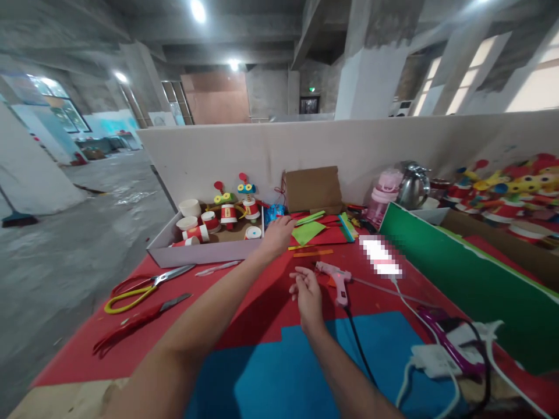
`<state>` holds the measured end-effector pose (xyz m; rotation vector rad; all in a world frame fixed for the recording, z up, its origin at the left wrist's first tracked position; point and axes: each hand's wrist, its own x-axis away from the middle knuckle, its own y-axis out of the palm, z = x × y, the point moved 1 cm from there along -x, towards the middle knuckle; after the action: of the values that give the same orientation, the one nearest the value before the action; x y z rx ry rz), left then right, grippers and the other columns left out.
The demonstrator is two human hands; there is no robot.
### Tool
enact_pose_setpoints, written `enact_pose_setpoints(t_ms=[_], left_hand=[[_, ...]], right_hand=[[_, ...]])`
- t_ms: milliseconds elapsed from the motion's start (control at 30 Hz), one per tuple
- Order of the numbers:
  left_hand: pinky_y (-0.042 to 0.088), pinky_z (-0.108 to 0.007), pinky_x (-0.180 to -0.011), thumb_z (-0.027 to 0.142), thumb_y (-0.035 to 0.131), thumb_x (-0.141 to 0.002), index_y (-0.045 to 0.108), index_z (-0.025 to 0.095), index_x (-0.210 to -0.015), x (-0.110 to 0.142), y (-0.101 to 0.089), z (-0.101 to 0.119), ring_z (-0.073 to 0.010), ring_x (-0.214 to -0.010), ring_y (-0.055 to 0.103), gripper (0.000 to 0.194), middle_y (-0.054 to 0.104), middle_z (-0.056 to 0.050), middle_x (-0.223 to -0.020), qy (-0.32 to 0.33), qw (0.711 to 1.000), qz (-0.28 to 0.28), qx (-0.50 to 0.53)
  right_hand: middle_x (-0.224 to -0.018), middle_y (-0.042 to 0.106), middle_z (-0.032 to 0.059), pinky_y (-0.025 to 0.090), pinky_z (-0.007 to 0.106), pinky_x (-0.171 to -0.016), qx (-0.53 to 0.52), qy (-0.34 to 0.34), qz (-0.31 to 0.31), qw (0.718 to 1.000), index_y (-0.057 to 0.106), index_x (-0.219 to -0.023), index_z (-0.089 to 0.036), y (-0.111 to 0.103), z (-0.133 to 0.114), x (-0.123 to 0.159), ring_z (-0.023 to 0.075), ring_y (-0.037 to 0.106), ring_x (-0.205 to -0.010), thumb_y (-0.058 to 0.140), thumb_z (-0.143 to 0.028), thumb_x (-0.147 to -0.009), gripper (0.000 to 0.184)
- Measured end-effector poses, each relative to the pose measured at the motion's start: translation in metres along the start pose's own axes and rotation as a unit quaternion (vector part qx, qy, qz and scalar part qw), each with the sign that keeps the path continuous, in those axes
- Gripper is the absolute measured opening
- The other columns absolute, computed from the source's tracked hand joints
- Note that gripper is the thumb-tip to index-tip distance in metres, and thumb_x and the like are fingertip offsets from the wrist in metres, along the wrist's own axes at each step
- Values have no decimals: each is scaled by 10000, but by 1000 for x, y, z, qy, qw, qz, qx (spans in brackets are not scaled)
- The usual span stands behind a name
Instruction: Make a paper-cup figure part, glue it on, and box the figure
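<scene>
My left hand reaches far across the red table, at the right corner of a shallow cardboard box and beside a small blue item. Its fingers are curled; what they hold, if anything, is hidden. My right hand hovers over the red sheet, its fingers loosely pinched with nothing visible in them, just left of a pink glue gun. The box holds paper cups and red cup figures.
Yellow-handled scissors and red-handled scissors lie at the left. A blue sheet lies near me. Green and red paper pieces, a pink bottle, a kettle, a green board and a power strip stand on the right.
</scene>
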<state>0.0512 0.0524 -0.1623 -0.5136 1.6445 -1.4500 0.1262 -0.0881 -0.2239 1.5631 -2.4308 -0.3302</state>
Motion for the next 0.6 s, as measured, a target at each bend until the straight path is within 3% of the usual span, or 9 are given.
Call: enact_pose_setpoints(t_ms=[100,233,367,500,600], left_hand=[[458,-373,-870,219,353,-947,610,132,-1044,39,-17,-19,-257,-964,614,289,655,-146,-939,-59,997,-41,-13],[473,-296,-842,74,428,-857,634,171,-1033,58,-16,-18,-211,-938,627,287,679,-100,-954,-26,996,-82,-2],[451,-300,-932,30,468,-804,653,152,-1026,29,2,7,-218,-1056,583,314,664,-113,-1045,20,994,-104,2],[478,-338,-907,29,479,-814,612,111,-1102,-12,27,27,-239,-1070,589,328,631,-156,-1111,3,993,-120,-5],[500,-309,-844,56,495,-834,622,119,-1067,-30,40,29,-232,-1029,614,274,624,-150,-1116,-4,991,-135,-7]], right_hand=[[-750,644,4,316,193,-389,18,1,-35,999,587,-846,-201,3,-2,3,78,476,-454,562,-321,-663,220],[-697,641,-4,308,193,-395,34,-15,-46,998,597,-826,-197,3,-4,5,79,466,-446,556,-301,-676,187],[-700,647,-1,310,198,-396,38,-34,-17,999,606,-817,-198,-1,-5,2,83,462,-448,560,-311,-684,181],[-705,648,5,324,205,-407,38,-45,3,998,618,-798,-200,-5,-6,0,87,464,-459,575,-322,-679,175],[-703,652,10,323,206,-409,38,-34,-5,999,619,-781,-201,-5,-5,0,86,461,-456,585,-317,-676,161]])
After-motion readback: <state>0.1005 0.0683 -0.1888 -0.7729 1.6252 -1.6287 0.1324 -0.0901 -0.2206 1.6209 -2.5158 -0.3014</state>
